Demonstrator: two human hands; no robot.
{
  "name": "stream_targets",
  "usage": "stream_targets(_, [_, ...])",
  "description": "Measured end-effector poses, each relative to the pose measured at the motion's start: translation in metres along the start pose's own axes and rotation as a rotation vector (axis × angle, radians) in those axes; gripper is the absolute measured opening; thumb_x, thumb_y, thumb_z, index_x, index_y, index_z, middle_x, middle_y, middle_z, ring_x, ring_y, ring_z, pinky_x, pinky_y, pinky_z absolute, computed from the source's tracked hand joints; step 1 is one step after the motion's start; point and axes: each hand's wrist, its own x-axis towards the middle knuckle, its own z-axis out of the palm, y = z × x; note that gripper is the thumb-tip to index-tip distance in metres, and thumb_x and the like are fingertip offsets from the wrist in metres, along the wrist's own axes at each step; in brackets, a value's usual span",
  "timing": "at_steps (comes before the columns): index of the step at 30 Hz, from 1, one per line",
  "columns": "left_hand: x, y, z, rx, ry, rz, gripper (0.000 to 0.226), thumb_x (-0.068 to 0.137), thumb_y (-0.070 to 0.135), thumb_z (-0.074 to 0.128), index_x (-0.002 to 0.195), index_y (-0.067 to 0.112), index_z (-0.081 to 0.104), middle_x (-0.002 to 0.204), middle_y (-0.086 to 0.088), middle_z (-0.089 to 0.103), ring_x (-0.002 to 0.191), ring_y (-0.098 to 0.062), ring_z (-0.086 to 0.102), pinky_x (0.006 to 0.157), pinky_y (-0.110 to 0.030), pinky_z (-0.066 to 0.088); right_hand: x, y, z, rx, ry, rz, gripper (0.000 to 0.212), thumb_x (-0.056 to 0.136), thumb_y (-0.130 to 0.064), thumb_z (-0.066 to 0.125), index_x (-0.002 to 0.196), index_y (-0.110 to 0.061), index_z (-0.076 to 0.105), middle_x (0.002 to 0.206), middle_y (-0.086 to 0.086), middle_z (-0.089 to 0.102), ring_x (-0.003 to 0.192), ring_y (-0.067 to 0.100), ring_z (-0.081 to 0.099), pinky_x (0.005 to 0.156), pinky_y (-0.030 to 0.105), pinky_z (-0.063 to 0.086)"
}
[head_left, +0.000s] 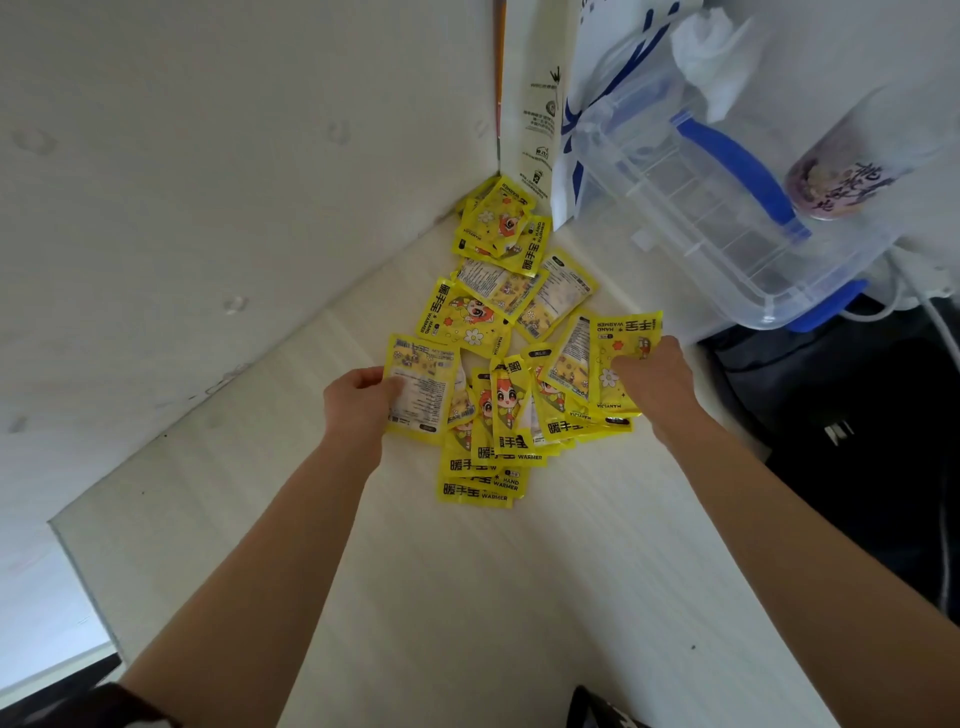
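Several yellow hand-warmer packets (493, 322) lie scattered and overlapping on a pale wooden table (467, 597), running from the wall corner toward me. My left hand (358, 402) pinches one packet (422, 387) by its left edge, back side up. My right hand (657, 379) grips another packet (626, 340) at the pile's right side, printed face up. A small overlapping stack of packets (485, 467) lies nearest me between my forearms.
A clear plastic box with blue handles (727, 208) stands at the right, with a white-and-blue bag (587, 104) behind it and a drink cup (831, 182) beside it. White walls (208, 182) close the left and back. Dark floor and cables lie beyond the table's right edge.
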Motion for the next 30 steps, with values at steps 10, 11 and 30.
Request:
stream_targets(10, [0.004,0.003,0.016,0.062,0.098,-0.031,0.014,0.084,0.005,0.064,0.097,0.01,0.062,0.092,-0.008,0.069,0.074,-0.021,0.068,0.059,-0.028,0.053,0.004,-0.018,0.012,-0.085,-0.016,0.029,0.051,0.079,-0.023,0.064,0.122,-0.008,0.043,0.123,0.015,0.049,0.105,0.033,0.054,0.077,0.038,0.049])
stream_targets(11, [0.004,0.003,0.017,0.063,0.092,-0.039,0.016,0.084,0.005,0.065,0.098,0.01,0.061,0.093,-0.009,0.069,0.075,-0.022,0.069,0.059,-0.029,0.054,0.003,-0.019,0.015,-0.105,-0.018,0.02,0.054,0.079,-0.024,0.064,0.125,-0.008,0.041,0.124,0.016,0.044,0.107,0.035,0.053,0.081,0.041,0.051])
stream_targets(30, [0.004,-0.001,0.018,-0.119,-0.127,-0.227,0.043,0.075,-0.007,0.074,0.115,0.002,0.061,0.106,-0.016,0.072,0.092,-0.032,0.072,0.09,-0.049,0.056,0.018,-0.029,0.027,-0.17,-0.022,0.048,0.048,0.067,-0.034,0.077,0.099,-0.01,0.052,0.11,0.015,0.056,0.109,0.036,0.057,0.061,0.031,0.04])
